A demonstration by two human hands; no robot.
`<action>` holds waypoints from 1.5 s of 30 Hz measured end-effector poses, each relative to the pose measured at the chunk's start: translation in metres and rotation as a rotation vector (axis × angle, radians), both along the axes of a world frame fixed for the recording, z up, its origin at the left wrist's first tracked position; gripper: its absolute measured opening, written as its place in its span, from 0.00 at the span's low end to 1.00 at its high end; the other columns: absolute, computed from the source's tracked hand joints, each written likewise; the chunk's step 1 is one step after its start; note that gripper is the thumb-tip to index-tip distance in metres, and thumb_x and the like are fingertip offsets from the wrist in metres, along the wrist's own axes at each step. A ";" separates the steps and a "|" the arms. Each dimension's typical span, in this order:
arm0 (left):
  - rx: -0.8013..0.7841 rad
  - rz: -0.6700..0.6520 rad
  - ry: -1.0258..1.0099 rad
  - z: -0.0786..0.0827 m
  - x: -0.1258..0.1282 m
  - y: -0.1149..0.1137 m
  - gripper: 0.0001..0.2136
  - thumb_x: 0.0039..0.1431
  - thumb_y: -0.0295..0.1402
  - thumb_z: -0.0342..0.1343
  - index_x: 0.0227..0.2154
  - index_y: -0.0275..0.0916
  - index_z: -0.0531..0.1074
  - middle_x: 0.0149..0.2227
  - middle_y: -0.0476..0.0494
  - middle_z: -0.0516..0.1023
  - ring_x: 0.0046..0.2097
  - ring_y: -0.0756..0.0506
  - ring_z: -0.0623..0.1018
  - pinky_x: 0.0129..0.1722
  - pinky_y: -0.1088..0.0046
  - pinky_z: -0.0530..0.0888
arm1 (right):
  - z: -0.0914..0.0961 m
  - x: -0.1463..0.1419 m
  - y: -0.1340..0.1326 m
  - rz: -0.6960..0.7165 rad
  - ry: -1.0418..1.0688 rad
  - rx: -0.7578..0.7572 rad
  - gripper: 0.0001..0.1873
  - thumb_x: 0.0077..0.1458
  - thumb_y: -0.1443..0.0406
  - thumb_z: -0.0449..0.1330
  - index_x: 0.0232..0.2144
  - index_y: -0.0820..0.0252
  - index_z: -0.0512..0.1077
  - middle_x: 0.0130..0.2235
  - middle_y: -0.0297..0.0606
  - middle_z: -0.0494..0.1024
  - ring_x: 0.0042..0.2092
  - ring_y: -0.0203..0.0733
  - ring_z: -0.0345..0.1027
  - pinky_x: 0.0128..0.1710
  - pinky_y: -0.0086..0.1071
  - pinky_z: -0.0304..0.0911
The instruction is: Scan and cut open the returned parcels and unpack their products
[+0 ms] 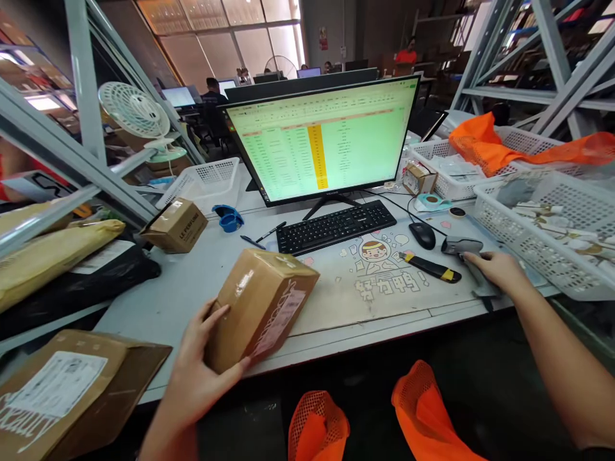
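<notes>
Black rectangular keyboard (336, 227) before wide black-framed monitor (324, 144) on white counter (158, 291). Curved black mouse (423, 235) right of keyboard; black-and-yellow plastic cutter (431, 267) before mouse, left of grey plastic scanner (460, 244). Brown cardboard box (259, 304) front-left of keyboard. White perforated plastic basket (538, 242) right of scanner.

Pale fan (134, 109) beside metal framing (86, 70), black mouse (423, 235) near the keyboard (336, 227), orange cloth (480, 146) over a white basket (446, 188).
</notes>
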State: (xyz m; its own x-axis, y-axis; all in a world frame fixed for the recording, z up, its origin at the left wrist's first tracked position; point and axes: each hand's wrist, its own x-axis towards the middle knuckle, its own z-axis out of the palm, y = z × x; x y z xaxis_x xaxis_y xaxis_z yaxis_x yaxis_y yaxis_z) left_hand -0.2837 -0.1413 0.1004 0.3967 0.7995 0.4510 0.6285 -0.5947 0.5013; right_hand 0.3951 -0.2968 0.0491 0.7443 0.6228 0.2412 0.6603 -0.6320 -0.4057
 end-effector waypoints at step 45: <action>0.506 0.150 -0.083 -0.042 0.117 -0.027 0.22 0.51 0.45 0.67 0.44 0.46 0.66 0.46 0.39 0.75 0.54 0.33 0.76 0.59 0.47 0.65 | 0.043 -0.309 0.030 1.303 -0.251 0.267 0.24 0.69 0.58 0.57 0.63 0.58 0.69 0.46 0.48 0.76 0.43 0.48 0.74 0.41 0.39 0.75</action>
State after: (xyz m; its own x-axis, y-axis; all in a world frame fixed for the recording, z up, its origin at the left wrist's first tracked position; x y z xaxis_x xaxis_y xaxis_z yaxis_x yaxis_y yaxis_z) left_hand -0.1666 -0.1684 0.0587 0.2411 0.5188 0.8202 0.6955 -0.6818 0.2268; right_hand 0.0857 -0.2672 0.0917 -0.4281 0.7488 0.5060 0.7873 0.5839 -0.1980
